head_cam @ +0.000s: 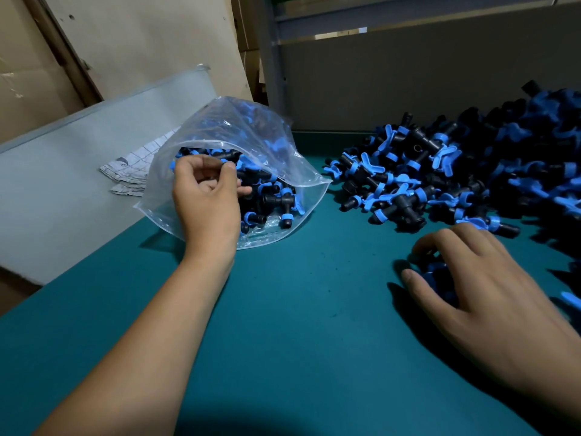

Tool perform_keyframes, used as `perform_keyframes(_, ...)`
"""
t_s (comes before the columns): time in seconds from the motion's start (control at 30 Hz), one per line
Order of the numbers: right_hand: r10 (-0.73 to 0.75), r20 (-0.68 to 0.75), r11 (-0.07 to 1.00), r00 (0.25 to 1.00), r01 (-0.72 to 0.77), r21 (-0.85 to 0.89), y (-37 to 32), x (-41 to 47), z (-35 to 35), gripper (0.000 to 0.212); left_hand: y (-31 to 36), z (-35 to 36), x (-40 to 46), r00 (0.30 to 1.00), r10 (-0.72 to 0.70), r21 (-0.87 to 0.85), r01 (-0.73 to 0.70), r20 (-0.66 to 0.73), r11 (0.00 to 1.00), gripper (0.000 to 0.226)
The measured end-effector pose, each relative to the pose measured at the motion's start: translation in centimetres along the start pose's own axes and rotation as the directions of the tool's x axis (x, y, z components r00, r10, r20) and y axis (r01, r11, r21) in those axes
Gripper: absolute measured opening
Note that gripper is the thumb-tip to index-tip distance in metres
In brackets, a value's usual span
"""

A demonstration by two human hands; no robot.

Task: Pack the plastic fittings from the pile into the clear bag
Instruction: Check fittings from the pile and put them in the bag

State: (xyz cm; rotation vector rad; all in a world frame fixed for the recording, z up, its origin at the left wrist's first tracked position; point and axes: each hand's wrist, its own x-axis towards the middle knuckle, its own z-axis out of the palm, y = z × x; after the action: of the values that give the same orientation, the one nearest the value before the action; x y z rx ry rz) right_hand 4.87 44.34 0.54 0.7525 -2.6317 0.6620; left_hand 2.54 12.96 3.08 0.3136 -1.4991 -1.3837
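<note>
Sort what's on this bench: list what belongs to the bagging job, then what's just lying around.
Part of the job:
- clear bag, part filled with fittings
- pile of fittings on the green table
- left hand at the bag mouth
- right hand over a few fittings

Just lying about:
- checked cloth behind the bag
- grey board
- cardboard

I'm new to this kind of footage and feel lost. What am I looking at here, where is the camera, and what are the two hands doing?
There is no machine: a person works bare-handed, and one camera worn on the head looks down at a teal table top. The left hand reaches into the mouth of a clear plastic bag, already partly filled with black-and-blue plastic fittings; whether it holds one is unclear. The right hand closes over a few fittings beside the large pile of fittings. A folded checked cloth lies behind the bag.
</note>
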Motion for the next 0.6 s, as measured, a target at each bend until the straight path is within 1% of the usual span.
perform_keyframes(0.07, 0.002, -0.001, 1.000, 1.000, -0.002, -0.004, 0.1, 0.0, 0.0, 0.024, 0.0, 0.3, -0.4, 0.996, 0.061, 0.080, -0.067, 0.072, 0.995, 0.021)
perform_keyframes(0.13, 0.001, -0.002, 1.000, 1.000, -0.001, -0.007, 0.1, 0.0, 0.0, 0.025, -0.1, 0.4, -0.8, 0.978, 0.117, 0.221, -0.154, 0.171, 0.963, 0.026)
perform_keyframes(0.2, 0.002, -0.004, 1.000, 1.000, -0.002, -0.007, 0.0, 0.0, 0.0, 0.025, -0.5, 0.6, -1.4, 0.936, 0.156, 0.344, -0.266, 0.314, 0.900, 0.026)
perform_keyframes(0.27, 0.004, -0.003, 1.000, 1.000, -0.004, -0.008, 0.0, 0.0, 0.0, 0.025, -0.8, 0.7, -2.0, 0.886, 0.137, 0.392, -0.329, 0.443, 0.859, 0.019)
perform_keyframes(0.3, 0.004, -0.005, 1.000, 1.000, -0.004, -0.009, -0.1, 0.0, 0.0, 0.025, -0.9, 0.8, -2.2, 0.866, 0.130, 0.417, -0.358, 0.483, 0.836, 0.016)
perform_keyframes(0.37, 0.008, -0.008, 1.000, 1.000, -0.008, -0.010, -0.1, 0.0, 0.0, 0.024, -1.0, 0.8, -2.3, 0.841, 0.115, 0.470, -0.404, 0.529, 0.785, 0.016)
perform_keyframes(0.47, 0.014, -0.008, 1.000, 1.000, -0.014, -0.008, -0.2, 0.0, -0.1, 0.024, -0.9, 0.9, -2.3, 0.813, 0.072, 0.529, -0.440, 0.578, 0.726, 0.023)
perform_keyframes(0.6, 0.018, -0.011, 0.999, 1.000, -0.018, -0.028, -0.3, -0.1, 0.0, 0.026, -0.5, 0.9, -2.6, 0.816, 0.043, 0.603, -0.460, 0.576, 0.653, 0.026)
